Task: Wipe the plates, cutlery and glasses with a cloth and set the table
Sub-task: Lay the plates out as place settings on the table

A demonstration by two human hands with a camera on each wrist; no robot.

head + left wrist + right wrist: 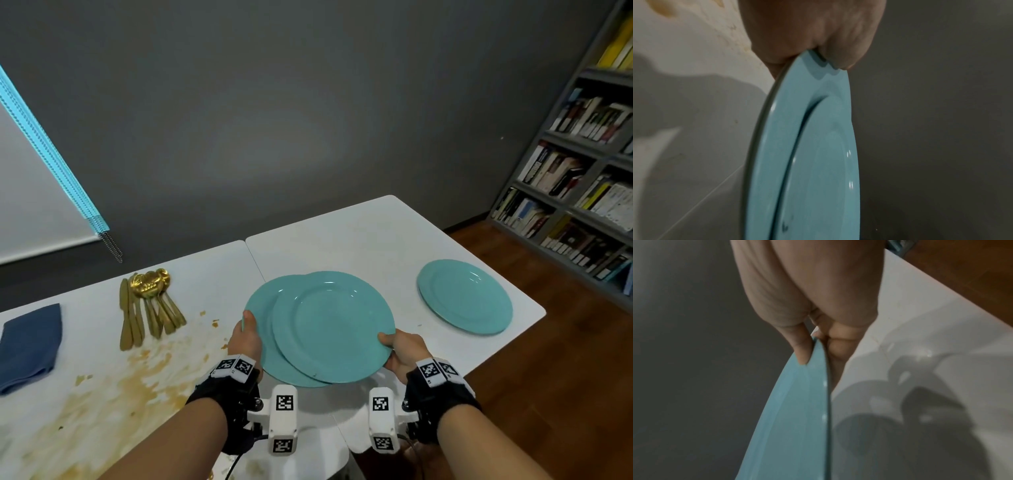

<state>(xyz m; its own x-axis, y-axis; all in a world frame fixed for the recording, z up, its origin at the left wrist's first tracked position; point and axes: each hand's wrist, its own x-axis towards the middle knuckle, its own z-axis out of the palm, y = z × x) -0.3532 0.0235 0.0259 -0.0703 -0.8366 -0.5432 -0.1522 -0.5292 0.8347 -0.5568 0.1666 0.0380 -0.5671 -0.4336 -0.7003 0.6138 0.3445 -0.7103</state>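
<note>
Blue cloth (29, 346) folded at far left of table (359, 236). Gold cutlery (149, 308) fanned in a pile next to it, brown stains in front. Left hand (245, 337) pinches rim of lower plate (255, 308), thumb on top, fingers under. Top plate (334, 325), glossy teal w/ raised rim, overlaps it, offset right; right hand (406, 349) pinches its edge. Third plate (464, 296) lies flat near table's right corner.
</note>
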